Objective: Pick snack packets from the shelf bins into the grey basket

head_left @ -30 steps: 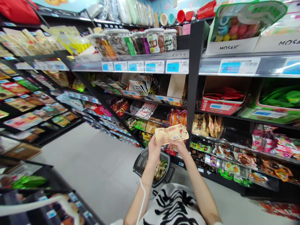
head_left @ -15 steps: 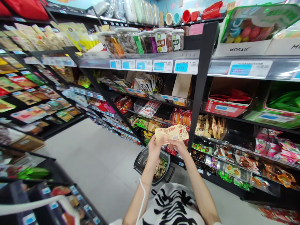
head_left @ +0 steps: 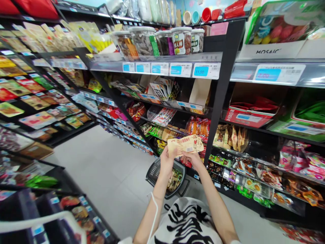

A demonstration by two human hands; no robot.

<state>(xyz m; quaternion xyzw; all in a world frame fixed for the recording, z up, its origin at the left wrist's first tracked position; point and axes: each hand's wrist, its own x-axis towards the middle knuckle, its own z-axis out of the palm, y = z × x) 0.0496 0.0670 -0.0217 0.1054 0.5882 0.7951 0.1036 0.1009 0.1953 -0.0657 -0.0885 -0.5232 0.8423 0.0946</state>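
A flat beige snack packet (head_left: 186, 145) with red lettering, a barcode and a small cartoon figure is held up in front of me. My left hand (head_left: 168, 158) grips its left end. At the lower right edge, my right hand (head_left: 192, 159) pinches the same packet. Below my forearms a dark grey shopping basket (head_left: 155, 172) stands on the floor with several small packets inside, partly hidden by my left arm. A white cord (head_left: 154, 217) hangs along my left forearm.
Black store shelves (head_left: 215, 91) full of snacks rise ahead and to the right. Clear plastic jars (head_left: 144, 40) line an upper shelf. Another shelf unit (head_left: 66, 203) stands at lower left. Grey tiled floor (head_left: 106, 169) runs between the shelves.
The view has turned slightly, so the shelves sit a little further right and the left shelves look sharper. Both hands keep the packet in nearly the same place.
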